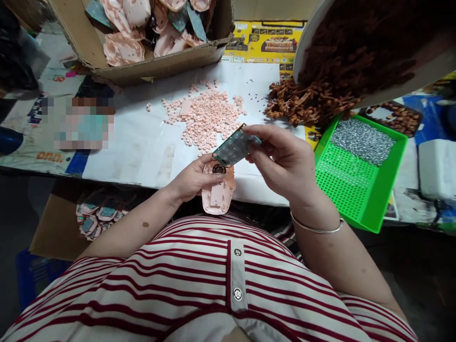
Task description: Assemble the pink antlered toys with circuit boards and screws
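Note:
My left hand is closed around a pink plastic shell at the table's front edge, its thumb lying across the shell near a round black part, perhaps a small speaker. Between the thumb and fingers of my right hand is a green circuit board, tilted over the shell's upper end. Whether the board touches the shell I cannot tell. Just beyond both hands lies a heap of small pink plastic pieces on the white table sheet.
A cardboard box of pink shells and boards stands at the back. Brown plastic pieces spill from a tipped white tub. At right, a green basket holds silvery screws. Below left, another box contains assembled pieces.

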{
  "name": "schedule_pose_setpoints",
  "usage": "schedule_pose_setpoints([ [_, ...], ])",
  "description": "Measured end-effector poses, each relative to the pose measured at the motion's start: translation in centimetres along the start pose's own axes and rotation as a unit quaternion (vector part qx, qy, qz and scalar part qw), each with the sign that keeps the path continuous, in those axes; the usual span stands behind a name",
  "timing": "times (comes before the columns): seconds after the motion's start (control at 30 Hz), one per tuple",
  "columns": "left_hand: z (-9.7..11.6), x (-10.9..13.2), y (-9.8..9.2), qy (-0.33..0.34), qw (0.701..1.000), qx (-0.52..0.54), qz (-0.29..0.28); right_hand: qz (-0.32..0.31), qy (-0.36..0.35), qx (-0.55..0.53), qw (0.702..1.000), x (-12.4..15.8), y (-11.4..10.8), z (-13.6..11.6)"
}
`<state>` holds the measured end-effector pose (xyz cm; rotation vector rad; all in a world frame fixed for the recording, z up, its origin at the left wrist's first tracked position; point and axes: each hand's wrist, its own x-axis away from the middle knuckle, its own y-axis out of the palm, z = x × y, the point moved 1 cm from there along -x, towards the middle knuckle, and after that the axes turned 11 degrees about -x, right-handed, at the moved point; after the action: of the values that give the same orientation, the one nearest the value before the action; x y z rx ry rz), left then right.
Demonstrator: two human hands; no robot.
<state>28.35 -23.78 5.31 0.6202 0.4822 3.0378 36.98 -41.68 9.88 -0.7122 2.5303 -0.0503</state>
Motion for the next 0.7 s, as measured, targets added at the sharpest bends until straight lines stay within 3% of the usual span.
schedule_pose_setpoints([
  [0.3,-0.5,-0.1,0.1,0.076,0.994,-0.031,0.075,0.115,0.077,0.012,0.99,1.8,0.2,0.9],
  [0.43,-0.4,-0.2,0.1,0.084,0.988,-0.047,0.118,0.078,0.096,-0.046,0.991,3.1,0.1,0.5],
  [0.53,-0.4,-0.3,0.0,0.095,0.986,-0.052,0.122,0.029,0.05,-0.017,0.998,3.4,-0.2,-0.2],
  [0.7,-0.6,-0.5,-0.2,0.105,0.978,-0.069,0.168,0.038,-0.104,0.167,0.98,2.9,-0.4,-1.4],
])
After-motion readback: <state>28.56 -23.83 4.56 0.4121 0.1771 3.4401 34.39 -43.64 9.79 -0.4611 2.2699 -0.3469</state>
